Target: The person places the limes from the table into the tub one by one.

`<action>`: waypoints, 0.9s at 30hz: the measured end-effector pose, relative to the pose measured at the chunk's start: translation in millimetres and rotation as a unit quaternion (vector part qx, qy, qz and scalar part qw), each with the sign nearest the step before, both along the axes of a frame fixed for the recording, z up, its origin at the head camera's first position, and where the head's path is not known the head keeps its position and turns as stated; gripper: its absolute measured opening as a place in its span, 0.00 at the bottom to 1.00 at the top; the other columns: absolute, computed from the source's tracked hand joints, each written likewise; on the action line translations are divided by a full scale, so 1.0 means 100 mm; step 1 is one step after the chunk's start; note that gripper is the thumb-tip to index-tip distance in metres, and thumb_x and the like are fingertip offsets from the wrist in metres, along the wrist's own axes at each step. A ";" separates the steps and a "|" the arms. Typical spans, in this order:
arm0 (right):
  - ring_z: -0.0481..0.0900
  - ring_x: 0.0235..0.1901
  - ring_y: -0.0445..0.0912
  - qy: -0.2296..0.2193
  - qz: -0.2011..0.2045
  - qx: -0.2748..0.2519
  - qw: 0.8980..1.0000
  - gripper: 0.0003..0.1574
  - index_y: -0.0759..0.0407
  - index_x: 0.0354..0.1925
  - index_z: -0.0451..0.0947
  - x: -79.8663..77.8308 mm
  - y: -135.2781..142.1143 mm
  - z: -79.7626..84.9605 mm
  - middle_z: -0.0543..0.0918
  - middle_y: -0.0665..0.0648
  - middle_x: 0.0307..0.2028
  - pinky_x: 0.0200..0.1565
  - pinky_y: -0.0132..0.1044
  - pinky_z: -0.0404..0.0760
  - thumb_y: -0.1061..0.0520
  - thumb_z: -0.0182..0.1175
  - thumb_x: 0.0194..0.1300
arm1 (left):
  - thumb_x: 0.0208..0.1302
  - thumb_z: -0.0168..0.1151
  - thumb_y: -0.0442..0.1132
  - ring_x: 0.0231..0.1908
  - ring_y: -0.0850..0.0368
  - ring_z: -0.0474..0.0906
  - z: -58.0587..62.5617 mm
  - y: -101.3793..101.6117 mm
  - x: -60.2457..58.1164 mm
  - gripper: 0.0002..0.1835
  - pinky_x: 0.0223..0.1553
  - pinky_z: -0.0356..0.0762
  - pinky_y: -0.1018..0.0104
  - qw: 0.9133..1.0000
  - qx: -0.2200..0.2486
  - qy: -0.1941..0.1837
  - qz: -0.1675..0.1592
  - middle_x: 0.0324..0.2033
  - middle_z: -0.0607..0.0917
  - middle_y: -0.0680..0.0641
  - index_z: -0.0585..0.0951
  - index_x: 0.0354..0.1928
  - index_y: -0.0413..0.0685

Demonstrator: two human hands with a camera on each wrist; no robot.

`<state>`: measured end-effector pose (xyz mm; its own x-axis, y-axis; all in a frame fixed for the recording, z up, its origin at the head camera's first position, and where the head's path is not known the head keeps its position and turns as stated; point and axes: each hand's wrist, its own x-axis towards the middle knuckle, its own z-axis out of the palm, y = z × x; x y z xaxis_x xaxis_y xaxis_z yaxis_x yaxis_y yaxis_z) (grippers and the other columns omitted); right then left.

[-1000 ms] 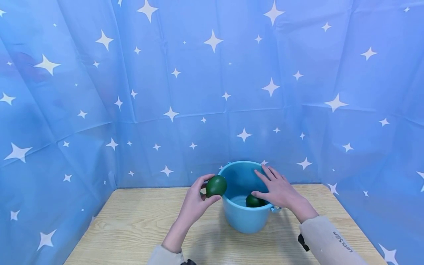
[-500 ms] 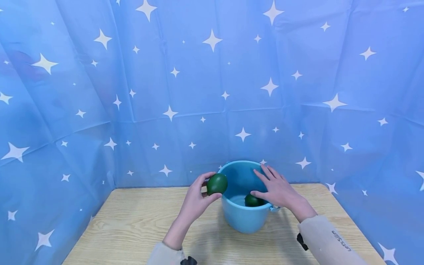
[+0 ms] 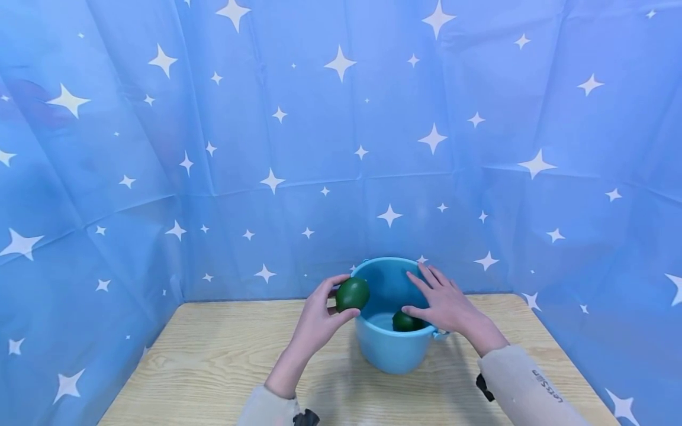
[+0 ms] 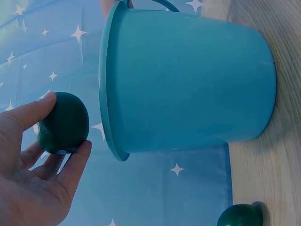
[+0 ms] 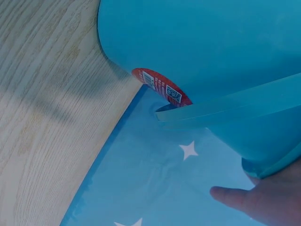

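Observation:
My left hand (image 3: 315, 320) pinches a smooth, dark green oval fruit (image 3: 353, 294) between thumb and fingers. It is at the left rim of a light blue bucket (image 3: 393, 352); in the left wrist view a gap shows between the fruit (image 4: 66, 123) and the rim. Another dark green fruit (image 3: 406, 322) lies inside the bucket, partly covered by my right thumb. My right hand (image 3: 447, 303) rests at the bucket's right rim, fingers straight and spread, thumb over the opening. The right wrist view catches only part of this hand (image 5: 275, 200) beside the rim.
One more green fruit (image 4: 241, 216) sits on the table beyond the bucket in the left wrist view. The bucket's handle (image 5: 230, 103) hangs down its outside, near a red label (image 5: 162, 87). A blue star-patterned curtain (image 3: 298, 148) surrounds the wood-grain table (image 3: 224, 349).
My left hand has shifted slightly right and up with the fruit, closer over the bucket's opening. My right hand stays at the rim. The head view has shifted a little.

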<state>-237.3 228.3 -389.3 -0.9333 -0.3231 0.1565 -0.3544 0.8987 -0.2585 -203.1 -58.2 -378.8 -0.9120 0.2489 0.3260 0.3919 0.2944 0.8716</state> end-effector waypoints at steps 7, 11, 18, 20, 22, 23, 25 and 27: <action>0.48 0.75 0.70 0.000 0.000 0.001 1.000 0.54 0.56 0.76 0.57 0.00 0.00 0.01 0.52 0.69 0.77 0.66 0.77 0.54 0.29 0.58 0.65 | 0.61 0.71 0.38 0.60 0.43 0.75 0.01 0.03 -0.01 0.33 0.52 0.85 0.51 1.000 0.002 -0.004 -0.002 0.62 0.77 0.45 0.71 0.68 0.50; 0.49 0.75 0.70 -0.001 0.000 0.003 1.000 0.54 0.56 0.76 0.57 0.00 0.00 0.01 0.52 0.68 0.77 0.66 0.77 0.54 0.30 0.58 0.65 | 0.62 0.71 0.39 0.59 0.42 0.75 0.00 0.03 -0.02 0.33 0.51 0.86 0.51 1.000 0.002 0.005 -0.008 0.62 0.77 0.44 0.71 0.68 0.48; 0.50 0.75 0.70 0.002 0.001 0.004 1.000 0.53 0.57 0.76 0.57 0.01 -0.01 0.02 0.52 0.69 0.77 0.66 0.76 0.56 0.30 0.58 0.65 | 0.62 0.71 0.39 0.59 0.44 0.75 0.00 0.06 -0.02 0.33 0.52 0.85 0.52 1.000 -0.008 0.004 -0.003 0.62 0.77 0.45 0.71 0.68 0.50; 0.49 0.75 0.70 0.003 0.001 0.005 1.000 0.53 0.57 0.76 0.57 0.01 -0.02 0.02 0.52 0.69 0.77 0.66 0.76 0.56 0.30 0.58 0.65 | 0.62 0.71 0.39 0.59 0.44 0.75 -0.01 0.06 -0.03 0.33 0.52 0.85 0.51 1.000 -0.011 0.007 -0.002 0.62 0.77 0.44 0.71 0.68 0.51; 0.49 0.75 0.70 0.003 0.001 0.006 1.000 0.53 0.57 0.76 0.57 0.01 -0.02 0.02 0.52 0.69 0.77 0.66 0.76 0.56 0.30 0.58 0.65 | 0.62 0.70 0.40 0.60 0.43 0.75 -0.01 0.07 -0.04 0.32 0.51 0.86 0.51 1.000 -0.013 0.010 -0.001 0.63 0.76 0.44 0.71 0.68 0.51; 0.50 0.75 0.70 0.004 0.000 0.006 1.000 0.53 0.57 0.76 0.58 0.02 -0.02 0.02 0.52 0.69 0.77 0.66 0.76 0.56 0.31 0.58 0.65 | 0.62 0.70 0.40 0.60 0.43 0.75 -0.01 0.07 -0.04 0.32 0.51 0.86 0.52 1.000 -0.015 0.012 -0.001 0.63 0.76 0.43 0.71 0.68 0.51; 0.50 0.75 0.70 0.005 -0.001 0.005 1.000 0.53 0.57 0.76 0.58 0.02 -0.02 0.02 0.53 0.69 0.77 0.66 0.76 0.56 0.31 0.58 0.65 | 0.62 0.70 0.41 0.60 0.42 0.75 -0.01 0.08 -0.04 0.32 0.51 0.86 0.52 1.000 -0.017 0.014 -0.001 0.63 0.76 0.43 0.71 0.68 0.51; 0.50 0.75 0.70 0.007 -0.002 0.005 1.000 0.53 0.57 0.76 0.58 0.02 -0.02 0.02 0.53 0.69 0.77 0.66 0.76 0.56 0.31 0.58 0.65 | 0.62 0.70 0.40 0.60 0.42 0.75 -0.01 0.08 -0.04 0.32 0.50 0.86 0.53 1.000 -0.018 0.015 -0.001 0.63 0.76 0.43 0.72 0.68 0.51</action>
<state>-235.6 226.2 -387.3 -0.9327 -0.3203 0.1655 -0.3535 0.9028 -0.2449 -207.1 -50.0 -380.0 -0.9014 0.2632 0.3438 0.4183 0.3239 0.8486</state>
